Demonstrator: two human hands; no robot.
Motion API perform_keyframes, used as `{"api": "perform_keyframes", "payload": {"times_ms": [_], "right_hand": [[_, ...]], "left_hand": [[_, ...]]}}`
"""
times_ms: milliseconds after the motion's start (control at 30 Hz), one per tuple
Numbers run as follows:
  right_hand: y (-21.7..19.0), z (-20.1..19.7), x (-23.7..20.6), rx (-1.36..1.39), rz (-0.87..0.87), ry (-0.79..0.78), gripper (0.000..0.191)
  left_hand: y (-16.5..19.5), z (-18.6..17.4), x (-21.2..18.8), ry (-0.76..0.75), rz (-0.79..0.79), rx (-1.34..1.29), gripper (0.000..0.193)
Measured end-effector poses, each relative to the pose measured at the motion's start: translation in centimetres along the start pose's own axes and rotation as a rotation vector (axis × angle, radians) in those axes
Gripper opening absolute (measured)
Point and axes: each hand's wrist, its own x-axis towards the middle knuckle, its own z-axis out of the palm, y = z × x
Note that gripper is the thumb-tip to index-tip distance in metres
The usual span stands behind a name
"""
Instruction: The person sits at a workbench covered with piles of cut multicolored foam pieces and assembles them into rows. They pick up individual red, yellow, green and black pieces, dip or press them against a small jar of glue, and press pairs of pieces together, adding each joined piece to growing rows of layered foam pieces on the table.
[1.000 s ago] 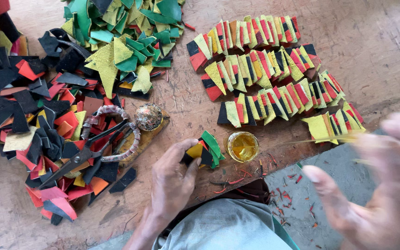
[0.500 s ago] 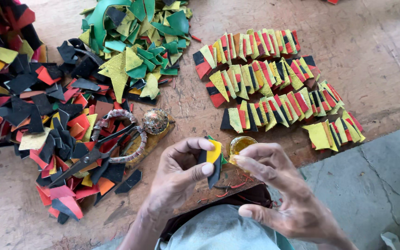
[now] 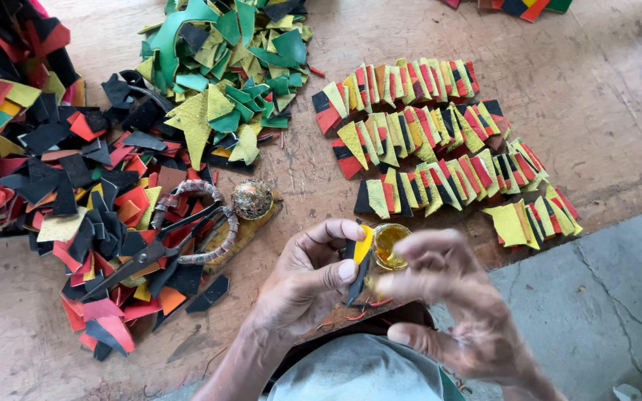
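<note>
My left hand [image 3: 302, 286] pinches a small leather piece [image 3: 360, 256], yellow on one face and black on the other, between thumb and forefinger. My right hand [image 3: 455, 308] is beside it, fingers spread and blurred, with its fingertips touching or almost touching the piece. A small round pot of amber glue [image 3: 391, 245] sits on the board just behind both hands.
Rows of stacked yellow, red and black leather pieces [image 3: 440, 141] lie at the right. Loose green and yellow scraps [image 3: 224, 67] are piled at the top; black, red and orange scraps [image 3: 61, 193] at the left. Black scissors [image 3: 154, 252] rest on a wrapped ring [image 3: 213, 223] beside a round ornament [image 3: 252, 198].
My right hand came in from the far right to meet my left hand at the leather piece. The left hand lifted the piece and turned it upright in front of the glue pot.
</note>
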Motion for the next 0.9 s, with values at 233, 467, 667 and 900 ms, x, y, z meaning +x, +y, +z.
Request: {"api": "perform_keyframes", "payload": {"times_ms": [233, 467, 667, 900], "right_hand": [[-0.3, -0.2, 0.3, -0.008, -0.055, -0.102, 0.062], [0.4, -0.2, 0.4, 0.127, 0.082, -0.036, 0.059], [0.0, -2.1, -0.8, 0.216, 0.071, -0.297, 0.022], [-2.8, -8.3, -5.5, 0.010, 0.058, 0.458, 0.020]], "left_hand": [[-0.2, 0.2, 0.6, -0.005, -0.009, -0.024, 0.040], [-0.4, -0.3, 1.3, 0.003, 0.023, -0.005, 0.041], [0.4, 1.3, 2.2, 0.045, 0.122, 0.038, 0.049], [-3.1, 4.5, 0.6, -0.326, 0.480, 1.081, 0.027]]}}
